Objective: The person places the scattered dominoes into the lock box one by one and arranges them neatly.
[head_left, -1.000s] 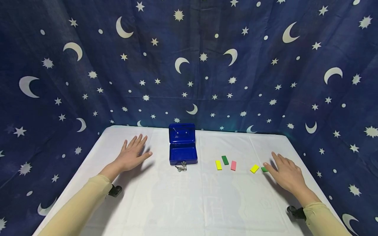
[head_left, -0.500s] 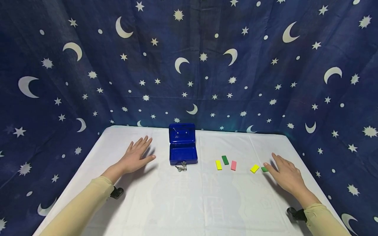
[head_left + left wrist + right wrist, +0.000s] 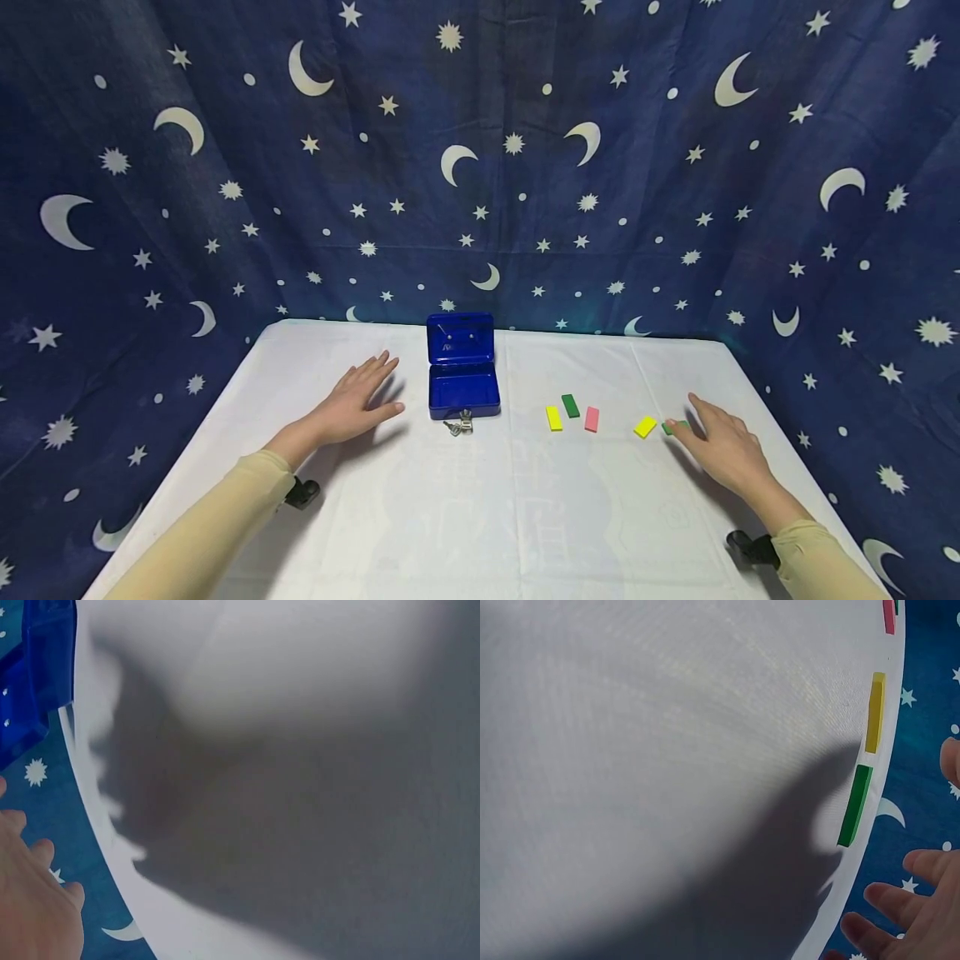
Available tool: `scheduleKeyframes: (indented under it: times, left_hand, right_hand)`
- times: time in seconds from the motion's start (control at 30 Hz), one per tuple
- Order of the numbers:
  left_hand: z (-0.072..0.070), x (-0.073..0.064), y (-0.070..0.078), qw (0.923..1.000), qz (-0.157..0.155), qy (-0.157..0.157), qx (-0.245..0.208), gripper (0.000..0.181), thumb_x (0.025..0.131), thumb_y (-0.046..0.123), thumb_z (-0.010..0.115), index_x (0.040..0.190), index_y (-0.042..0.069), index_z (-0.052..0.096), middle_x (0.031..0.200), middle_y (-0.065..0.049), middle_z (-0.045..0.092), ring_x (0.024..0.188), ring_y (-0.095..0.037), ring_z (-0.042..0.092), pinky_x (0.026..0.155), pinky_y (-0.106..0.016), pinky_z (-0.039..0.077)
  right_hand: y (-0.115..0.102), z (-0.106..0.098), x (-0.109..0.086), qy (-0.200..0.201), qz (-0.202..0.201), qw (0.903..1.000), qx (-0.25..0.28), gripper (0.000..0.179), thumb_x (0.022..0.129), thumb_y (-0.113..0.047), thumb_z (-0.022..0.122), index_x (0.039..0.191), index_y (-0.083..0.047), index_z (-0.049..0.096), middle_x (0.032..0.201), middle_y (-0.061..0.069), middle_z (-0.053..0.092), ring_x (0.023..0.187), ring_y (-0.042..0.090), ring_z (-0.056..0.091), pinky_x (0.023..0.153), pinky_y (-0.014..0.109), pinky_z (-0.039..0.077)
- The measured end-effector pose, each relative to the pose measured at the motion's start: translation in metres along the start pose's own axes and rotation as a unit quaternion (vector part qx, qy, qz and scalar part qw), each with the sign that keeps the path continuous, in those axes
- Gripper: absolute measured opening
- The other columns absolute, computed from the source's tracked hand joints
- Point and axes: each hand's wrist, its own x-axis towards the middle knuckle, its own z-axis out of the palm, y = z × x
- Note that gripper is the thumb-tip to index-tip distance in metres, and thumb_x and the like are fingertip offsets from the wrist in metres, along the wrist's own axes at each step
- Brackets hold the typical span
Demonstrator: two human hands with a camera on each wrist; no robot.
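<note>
A blue metal cash box stands with its lid raised near the back of the table. At its front, a small lock with keys hangs or lies; which one I cannot tell. My left hand hovers to the left of the box, fingers extended, holding nothing. On the right, my right hand is held over the table with fingers spread and relaxed, nearest a green block that it partly covers in the head view. Beside that one lies a yellow block.
Between the box and the right hand lie another yellow block, a dark green block and a pink block. A white cloth covers the table. A dark blue curtain with moons and stars rises behind and at both sides.
My left hand has shifted to the right, a little closer to the blue box. The right hand has barely moved. Box and blocks stay where they were.
</note>
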Motion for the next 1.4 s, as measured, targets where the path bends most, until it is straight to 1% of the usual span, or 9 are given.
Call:
scheduleKeyframes:
  times: [0.17, 0.33, 0.43, 0.57, 0.77, 0.9, 0.93, 1.17, 1.4]
  left_hand:
    - [0.002, 0.004, 0.004, 0.9996, 0.023, -0.005, -0.016, 0.085, 0.098, 0.061, 0.058, 0.163, 0.014, 0.028, 0.171, -0.010, 0.014, 0.154, -0.037, 0.018, 0.122, -0.058, 0.012]
    - [0.005, 0.009, 0.010, 0.9985, 0.034, -0.016, -0.039, 0.079, 0.099, 0.049, 0.065, 0.162, 0.016, 0.031, 0.171, -0.005, 0.013, 0.153, -0.036, 0.021, 0.120, -0.059, 0.021]
    - [0.007, 0.013, 0.013, 0.9977, 0.039, -0.018, -0.052, 0.076, 0.099, 0.043, 0.067, 0.161, 0.015, 0.034, 0.170, -0.008, 0.016, 0.152, -0.036, 0.023, 0.118, -0.060, 0.024]
    - [0.012, 0.018, 0.016, 0.9971, 0.046, -0.021, -0.057, 0.073, 0.099, 0.043, 0.068, 0.158, 0.012, 0.039, 0.169, -0.011, 0.021, 0.151, -0.035, 0.026, 0.118, -0.059, 0.027]
    - [0.016, 0.024, 0.022, 0.9965, 0.033, -0.045, -0.062, 0.068, 0.099, 0.046, 0.066, 0.156, 0.016, 0.045, 0.169, -0.004, 0.022, 0.152, -0.031, 0.026, 0.118, -0.057, 0.027]
    - [0.019, 0.028, 0.024, 0.9960, 0.020, -0.058, -0.065, 0.065, 0.099, 0.045, 0.066, 0.154, 0.017, 0.046, 0.169, -0.003, 0.021, 0.152, -0.029, 0.026, 0.118, -0.056, 0.027]
    - [0.019, 0.028, 0.024, 0.9960, 0.020, -0.059, -0.064, 0.064, 0.100, 0.044, 0.066, 0.154, 0.016, 0.046, 0.169, -0.004, 0.022, 0.152, -0.030, 0.026, 0.118, -0.057, 0.028]
    - [0.023, 0.030, 0.023, 0.9958, 0.002, -0.061, -0.069, 0.063, 0.099, 0.045, 0.067, 0.153, 0.019, 0.046, 0.169, -0.001, 0.024, 0.151, -0.028, 0.028, 0.117, -0.056, 0.029]
    - [0.027, 0.034, 0.020, 0.9958, -0.001, -0.056, -0.072, 0.056, 0.099, 0.048, 0.066, 0.147, 0.021, 0.051, 0.168, 0.003, 0.025, 0.151, -0.026, 0.031, 0.116, -0.057, 0.032]
  right_hand:
    - [0.001, 0.000, -0.003, -0.006, 0.010, 0.9999, 0.000, 0.091, 0.101, -0.064, 0.047, 0.154, 0.009, 0.032, 0.149, 0.042, 0.034, 0.129, 0.067, 0.031, 0.096, 0.080, 0.026]
    - [0.003, 0.001, -0.005, -0.007, 0.026, 0.9996, 0.005, 0.093, 0.100, -0.065, 0.048, 0.152, 0.010, 0.033, 0.148, 0.042, 0.033, 0.128, 0.066, 0.031, 0.097, 0.078, 0.027]
    - [0.004, 0.001, -0.006, -0.007, 0.037, 0.9993, 0.007, 0.094, 0.099, -0.066, 0.049, 0.151, 0.010, 0.034, 0.147, 0.042, 0.034, 0.128, 0.066, 0.032, 0.097, 0.078, 0.028]
    - [0.004, 0.002, -0.006, -0.005, 0.048, 0.9988, 0.006, 0.094, 0.098, -0.067, 0.050, 0.150, 0.011, 0.036, 0.146, 0.042, 0.036, 0.126, 0.065, 0.035, 0.097, 0.078, 0.030]
    - [0.003, 0.001, -0.009, -0.003, 0.062, 0.9980, 0.007, 0.093, 0.098, -0.065, 0.054, 0.147, 0.013, 0.039, 0.142, 0.043, 0.038, 0.123, 0.064, 0.038, 0.095, 0.077, 0.033]
    - [0.002, 0.001, -0.011, -0.007, 0.069, 0.9975, 0.012, 0.093, 0.096, -0.063, 0.058, 0.146, 0.013, 0.040, 0.141, 0.044, 0.038, 0.123, 0.064, 0.038, 0.094, 0.078, 0.034]
    - [0.002, 0.001, -0.011, -0.007, 0.069, 0.9975, 0.013, 0.093, 0.096, -0.063, 0.059, 0.145, 0.013, 0.041, 0.140, 0.044, 0.039, 0.122, 0.064, 0.038, 0.094, 0.078, 0.034]
    - [0.003, 0.001, -0.013, -0.002, 0.060, 0.9982, 0.004, 0.090, 0.094, -0.061, 0.063, 0.141, 0.014, 0.046, 0.137, 0.044, 0.042, 0.121, 0.064, 0.040, 0.092, 0.077, 0.035]
    - [0.004, -0.001, -0.012, -0.006, 0.067, 0.9977, 0.001, 0.093, 0.093, -0.065, 0.062, 0.140, 0.013, 0.047, 0.136, 0.043, 0.042, 0.120, 0.063, 0.040, 0.092, 0.077, 0.035]
